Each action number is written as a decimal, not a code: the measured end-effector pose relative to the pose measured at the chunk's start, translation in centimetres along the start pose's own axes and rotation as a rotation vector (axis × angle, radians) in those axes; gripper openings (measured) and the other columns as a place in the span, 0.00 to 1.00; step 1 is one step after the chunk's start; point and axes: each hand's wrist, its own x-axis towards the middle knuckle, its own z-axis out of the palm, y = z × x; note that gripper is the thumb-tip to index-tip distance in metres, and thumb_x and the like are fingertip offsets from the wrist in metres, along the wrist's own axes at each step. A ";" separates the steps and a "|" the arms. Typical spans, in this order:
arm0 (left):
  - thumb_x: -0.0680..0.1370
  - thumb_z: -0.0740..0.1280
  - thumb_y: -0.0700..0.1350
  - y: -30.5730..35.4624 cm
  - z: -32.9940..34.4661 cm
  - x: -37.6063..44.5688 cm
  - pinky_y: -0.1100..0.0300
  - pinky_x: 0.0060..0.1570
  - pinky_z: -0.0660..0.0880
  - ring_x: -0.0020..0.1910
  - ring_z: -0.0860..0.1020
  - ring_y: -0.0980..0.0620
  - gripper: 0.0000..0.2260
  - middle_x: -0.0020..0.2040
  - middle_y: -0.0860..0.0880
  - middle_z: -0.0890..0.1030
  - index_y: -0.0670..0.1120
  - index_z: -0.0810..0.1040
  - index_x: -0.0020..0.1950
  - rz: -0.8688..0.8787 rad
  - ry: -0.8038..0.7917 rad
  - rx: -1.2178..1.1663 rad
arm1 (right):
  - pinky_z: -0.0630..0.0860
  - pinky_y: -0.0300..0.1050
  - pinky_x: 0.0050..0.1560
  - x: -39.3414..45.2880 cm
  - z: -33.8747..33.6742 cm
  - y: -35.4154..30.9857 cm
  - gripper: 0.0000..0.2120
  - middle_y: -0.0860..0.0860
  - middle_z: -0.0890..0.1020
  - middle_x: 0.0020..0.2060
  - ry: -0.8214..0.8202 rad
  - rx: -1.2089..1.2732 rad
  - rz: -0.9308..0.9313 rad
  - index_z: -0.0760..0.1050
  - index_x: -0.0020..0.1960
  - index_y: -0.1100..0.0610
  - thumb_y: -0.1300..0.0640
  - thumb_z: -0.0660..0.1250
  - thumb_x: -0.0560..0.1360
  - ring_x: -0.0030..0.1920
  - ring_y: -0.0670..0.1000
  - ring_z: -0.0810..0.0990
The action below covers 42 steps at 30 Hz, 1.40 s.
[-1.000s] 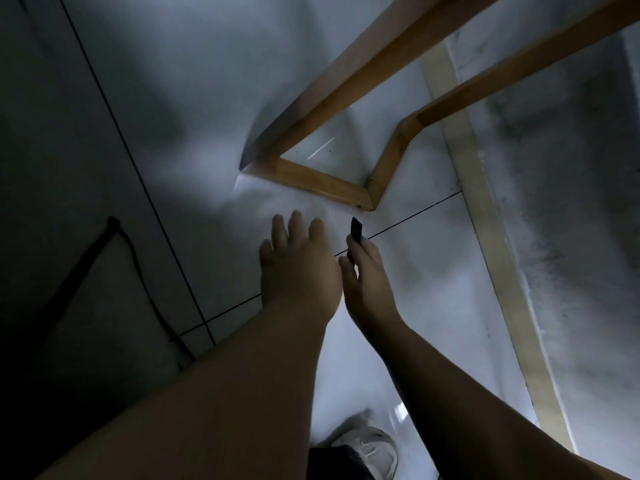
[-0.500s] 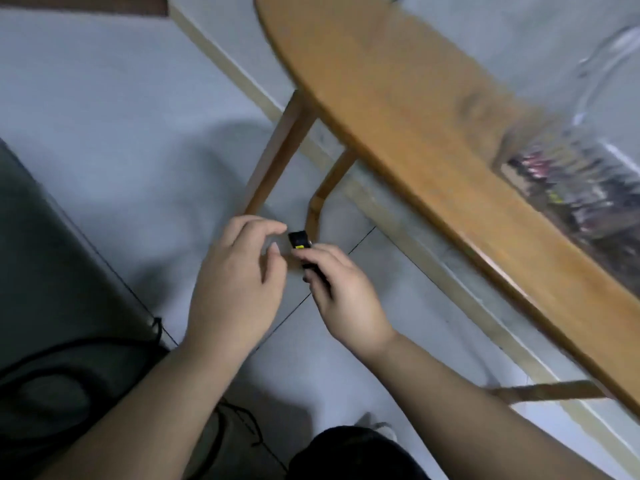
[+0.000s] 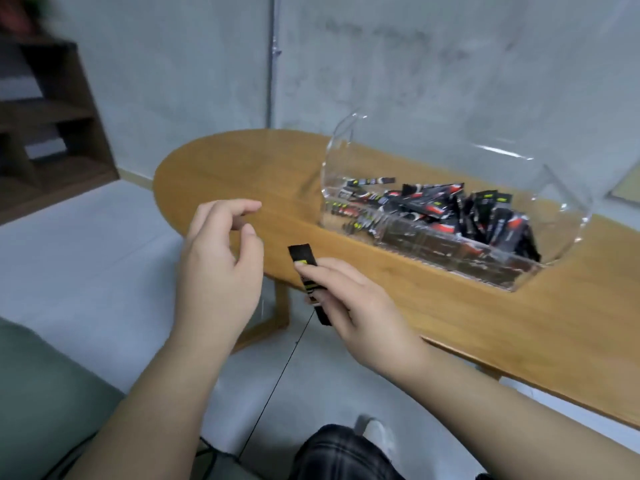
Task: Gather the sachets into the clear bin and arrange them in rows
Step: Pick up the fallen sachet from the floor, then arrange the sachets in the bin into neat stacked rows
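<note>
View up from floor to table w/ clear bin; right hand fingers still pinch sachet, left hand loosely curled, empty.

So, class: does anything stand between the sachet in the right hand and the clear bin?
Nothing visible does. The right hand pinches the sachet near the table edge; only bare tabletop lies before the bin.

Single head view, looking forward and down, near the hands, table beyond
</note>
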 end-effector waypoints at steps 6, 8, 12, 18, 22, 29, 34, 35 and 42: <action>0.77 0.61 0.37 6.1 8.8 4.6 0.72 0.46 0.68 0.44 0.74 0.59 0.10 0.53 0.48 0.78 0.51 0.76 0.51 -0.081 -0.071 -0.107 | 0.62 0.26 0.62 0.8 -11.1 3.2 0.18 0.53 0.77 0.58 0.128 -0.177 0.140 0.74 0.64 0.61 0.68 0.60 0.76 0.60 0.45 0.72; 0.77 0.61 0.37 7.7 12.4 6.1 0.78 0.43 0.66 0.41 0.73 0.64 0.09 0.53 0.46 0.79 0.50 0.76 0.51 -0.111 -0.077 -0.140 | 0.59 0.23 0.62 1.5 -14.2 5.1 0.19 0.52 0.76 0.59 0.174 -0.219 0.257 0.73 0.65 0.61 0.68 0.61 0.76 0.61 0.45 0.70; 0.78 0.62 0.39 8.5 19.2 8.1 0.69 0.52 0.69 0.48 0.74 0.59 0.08 0.52 0.52 0.75 0.50 0.76 0.53 -0.028 -0.285 -0.038 | 0.58 0.33 0.64 3.0 -17.9 9.9 0.20 0.53 0.73 0.65 0.151 -0.376 0.594 0.70 0.69 0.56 0.61 0.62 0.77 0.66 0.51 0.67; 0.81 0.57 0.51 4.0 26.9 12.5 0.49 0.70 0.57 0.71 0.60 0.49 0.17 0.71 0.51 0.66 0.53 0.67 0.70 0.041 -0.801 0.608 | 0.49 0.57 0.73 4.1 -17.6 16.3 0.23 0.57 0.57 0.74 -0.129 -0.645 0.925 0.64 0.71 0.53 0.49 0.59 0.77 0.75 0.59 0.49; 0.81 0.54 0.54 1.6 26.9 13.3 0.47 0.73 0.49 0.76 0.51 0.52 0.20 0.75 0.53 0.60 0.54 0.61 0.73 -0.049 -0.946 0.755 | 0.57 0.66 0.68 3.5 -16.2 17.1 0.20 0.58 0.68 0.70 -0.151 -0.598 0.992 0.73 0.64 0.52 0.48 0.64 0.74 0.72 0.63 0.62; 0.81 0.52 0.57 2.0 23.4 13.5 0.48 0.73 0.47 0.76 0.46 0.52 0.24 0.77 0.53 0.53 0.54 0.56 0.76 -0.081 -1.048 0.705 | 0.74 0.64 0.54 2.6 -16.9 16.3 0.21 0.56 0.80 0.57 -0.212 -0.621 1.040 0.80 0.55 0.50 0.41 0.62 0.67 0.59 0.61 0.79; 0.81 0.52 0.58 0.9 22.2 12.6 0.49 0.73 0.46 0.76 0.44 0.53 0.25 0.78 0.54 0.49 0.54 0.52 0.77 -0.022 -1.028 0.663 | 0.73 0.64 0.57 2.6 -16.7 16.0 0.22 0.56 0.79 0.60 -0.157 -0.611 1.046 0.81 0.55 0.49 0.40 0.58 0.69 0.61 0.60 0.77; 0.81 0.52 0.58 0.6 22.1 12.5 0.49 0.73 0.46 0.76 0.44 0.53 0.26 0.78 0.54 0.49 0.54 0.52 0.77 -0.011 -1.008 0.651 | 0.70 0.64 0.60 2.7 -16.5 15.9 0.23 0.56 0.77 0.63 -0.134 -0.625 1.033 0.79 0.58 0.48 0.40 0.57 0.71 0.64 0.60 0.74; 0.81 0.55 0.56 0.0 19.6 12.2 0.49 0.73 0.47 0.76 0.46 0.53 0.24 0.77 0.54 0.53 0.54 0.55 0.76 0.094 -1.053 0.571 | 0.40 0.54 0.74 1.5 -15.5 14.2 0.25 0.47 0.47 0.77 -0.155 -0.549 1.042 0.57 0.75 0.42 0.39 0.52 0.79 0.76 0.51 0.42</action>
